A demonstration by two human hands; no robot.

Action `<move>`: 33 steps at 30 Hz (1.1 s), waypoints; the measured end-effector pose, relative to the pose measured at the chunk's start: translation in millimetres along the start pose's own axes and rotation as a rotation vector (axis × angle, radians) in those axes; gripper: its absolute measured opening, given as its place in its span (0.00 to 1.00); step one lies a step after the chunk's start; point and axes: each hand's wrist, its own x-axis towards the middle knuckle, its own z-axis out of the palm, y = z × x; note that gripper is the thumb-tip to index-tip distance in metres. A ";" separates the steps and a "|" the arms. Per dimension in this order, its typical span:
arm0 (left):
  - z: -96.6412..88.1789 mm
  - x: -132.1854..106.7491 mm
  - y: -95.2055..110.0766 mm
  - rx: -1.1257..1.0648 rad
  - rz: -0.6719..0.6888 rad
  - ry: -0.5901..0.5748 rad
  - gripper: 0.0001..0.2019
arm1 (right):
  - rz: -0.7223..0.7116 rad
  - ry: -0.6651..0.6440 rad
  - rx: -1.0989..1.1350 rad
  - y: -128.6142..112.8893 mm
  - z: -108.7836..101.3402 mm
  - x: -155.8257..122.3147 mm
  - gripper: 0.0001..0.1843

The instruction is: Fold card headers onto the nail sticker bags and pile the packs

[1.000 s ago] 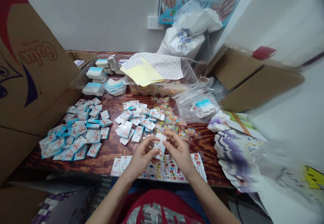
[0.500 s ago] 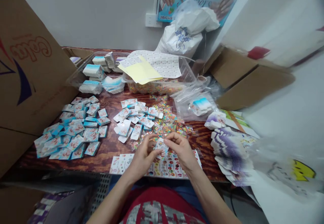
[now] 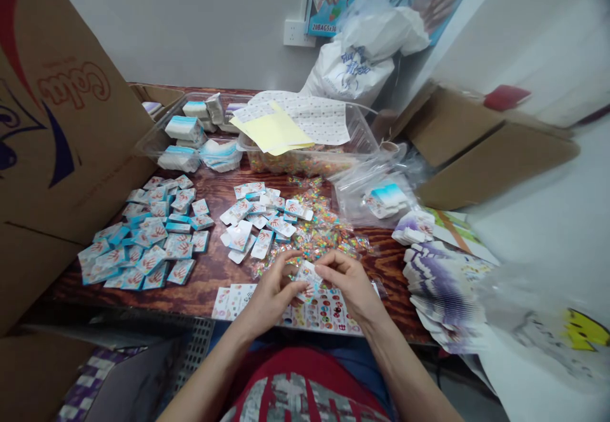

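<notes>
Pinching sticker card (image 3: pixel 307 274) between left hand (image 3: pixel 269 296) and right hand (image 3: pixel 350 285) (flatter now)

The dark-grained wooden counter (image 3: pixel 214 282) carries a spread of blue-edged cards (image 3: pixel 147 241) at left and white cards (image 3: pixel 252 218) at centre, beside scattered colourful stickers (image 3: pixel 324 234). A sticker sheet (image 3: pixel 324 317) lies at bottom centre, a plastic bag of cards (image 3: pixel 376 196) at right, a purple-printed card stack (image 3: pixel 443 295) at lower right, and clear plastic tubs (image 3: pixel 300 161) along the top edge.
</notes>
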 end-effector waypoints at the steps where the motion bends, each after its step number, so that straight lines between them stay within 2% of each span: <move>1: -0.3 0.0 0.6 0.010 -0.004 -0.009 0.24 | 0.048 0.002 0.062 2.2 -0.3 1.2 0.14; 4: -1.6 0.5 1.3 0.037 -0.012 -0.015 0.24 | 0.074 0.006 0.120 5.1 -1.8 3.6 0.15; 7: -2.0 1.0 -0.1 0.043 -0.013 -0.014 0.24 | 0.012 -0.024 0.049 2.4 -4.6 3.3 0.14; 10: -0.4 1.0 -1.3 0.014 -0.022 -0.025 0.25 | 0.011 -0.040 -0.005 -1.1 -4.2 -0.5 0.14; 14: 2.2 -0.4 0.3 -0.048 -0.017 0.022 0.23 | -0.092 0.140 -0.075 -1.0 5.8 -11.0 0.13; 16: 1.9 -1.7 2.0 -0.006 0.019 0.048 0.22 | -0.106 0.192 -0.048 1.4 9.4 -15.2 0.12; 20: 0.0 -3.5 3.1 0.153 0.061 0.024 0.21 | 0.013 0.101 0.043 5.3 6.6 -17.2 0.13; 27: 0.6 -2.5 -0.9 0.210 0.108 0.035 0.20 | -0.246 0.134 -0.220 -1.7 10.7 -26.8 0.11; 30: 2.9 -3.8 -0.2 0.273 0.130 0.006 0.16 | -0.243 0.110 -0.230 6.3 13.9 -29.0 0.08; 33: 1.4 -4.5 0.0 0.387 0.164 -0.043 0.13 | -0.165 0.050 -0.191 21.1 11.3 -25.8 0.10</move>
